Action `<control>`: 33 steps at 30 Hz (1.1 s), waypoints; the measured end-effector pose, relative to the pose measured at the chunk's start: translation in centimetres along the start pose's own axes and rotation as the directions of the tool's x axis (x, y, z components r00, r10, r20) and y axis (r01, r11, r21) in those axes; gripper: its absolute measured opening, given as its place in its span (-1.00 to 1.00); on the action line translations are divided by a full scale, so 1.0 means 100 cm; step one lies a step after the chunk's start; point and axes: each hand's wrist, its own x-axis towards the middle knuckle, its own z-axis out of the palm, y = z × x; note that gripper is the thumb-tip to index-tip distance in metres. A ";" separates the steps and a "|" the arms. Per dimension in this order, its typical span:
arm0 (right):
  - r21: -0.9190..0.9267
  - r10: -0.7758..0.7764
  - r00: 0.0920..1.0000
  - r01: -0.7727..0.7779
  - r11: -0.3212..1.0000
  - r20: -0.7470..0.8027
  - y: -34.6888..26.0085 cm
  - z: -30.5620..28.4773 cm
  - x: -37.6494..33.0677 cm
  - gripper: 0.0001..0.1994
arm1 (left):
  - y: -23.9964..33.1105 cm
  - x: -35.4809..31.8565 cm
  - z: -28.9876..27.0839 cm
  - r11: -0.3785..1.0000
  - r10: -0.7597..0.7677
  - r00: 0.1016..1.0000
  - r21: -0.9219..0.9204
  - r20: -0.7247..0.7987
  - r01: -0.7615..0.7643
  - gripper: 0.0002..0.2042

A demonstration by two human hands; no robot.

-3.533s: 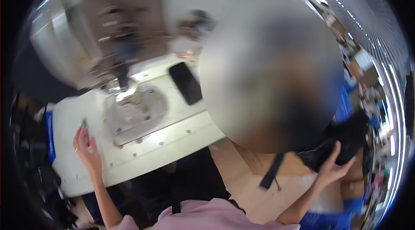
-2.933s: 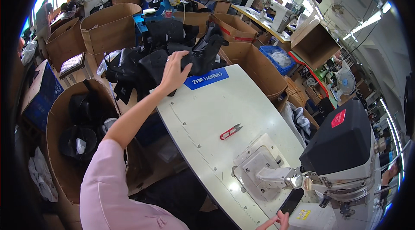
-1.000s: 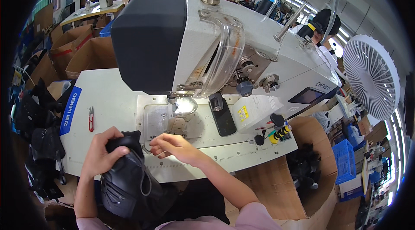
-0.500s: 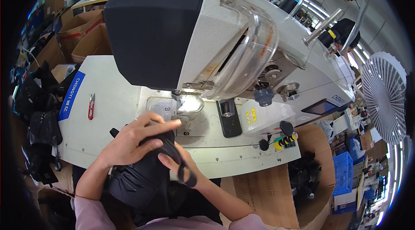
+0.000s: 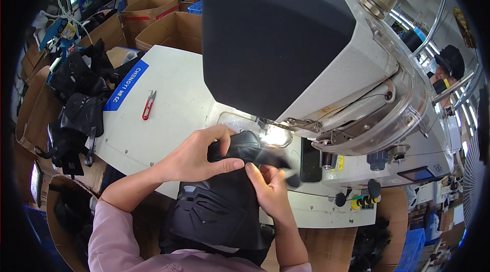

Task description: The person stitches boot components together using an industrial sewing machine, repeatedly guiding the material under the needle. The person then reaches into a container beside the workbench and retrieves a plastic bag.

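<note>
Head view: the person is sitting at a white industrial sewing machine [image 5: 326, 67], both forearms coming in from the lower edge
Left hand [image 5: 196, 157]: it is gripping the upper edge of the black padded piece [image 5: 219, 205], fingers curled over the top, thumb pressing in from the side
Right hand [image 5: 270, 187]: it is pinching a black strap end [image 5: 286, 170] of the same piece, fingers closed on it
Position of workpiece: the black padded piece is lying half on the white table [image 5: 168, 113], half hanging over the front edge toward the lap; its top is sitting just beside the lit needle area [image 5: 275, 136]
Progress, as judged: the piece is already brought to the machine, but its edge does not appear to be under the needle yet; aligning and stitching seem to be outstanding
Change from the earlier frames: half a second ago the left hand was lying spread across the piece further from the lamp; the piece is now sitting higher and closer to the needle, and the right hand has come up from below to take the strap
Surroundings: red thread snips [image 5: 148, 104] are lying well apart on the table's left part; more black pieces [image 5: 81, 103] are piled at the left edge beside cardboard boxes [image 5: 168, 29]; a dark phone [image 5: 310, 159] is resting on the machine bed, right of the lamp
Other person: a figure in a dark cap [image 5: 451, 60] is working beyond the machine
</note>
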 end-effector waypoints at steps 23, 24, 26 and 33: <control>0.168 0.041 0.999 -0.045 0.985 0.029 -0.001 -0.002 0.003 -0.84 | 0.007 0.015 -0.004 0.992 -0.054 0.997 -0.113 0.054 0.059 -0.42; 0.170 0.039 0.999 -0.045 0.984 0.037 0.000 -0.004 0.001 -0.84 | 0.007 0.015 -0.004 1.000 -0.024 0.999 -0.015 0.027 0.024 -0.38; 0.231 0.085 0.991 -0.107 0.967 0.104 0.002 -0.008 -0.004 -0.80 | -0.001 0.022 -0.009 0.996 -0.086 0.993 -0.015 0.079 0.088 -0.40; -0.095 0.069 0.995 -0.076 0.993 -0.076 0.016 -0.021 0.011 -0.78 | 0.005 0.049 -0.011 0.999 0.041 0.999 -0.031 0.005 -0.040 -0.51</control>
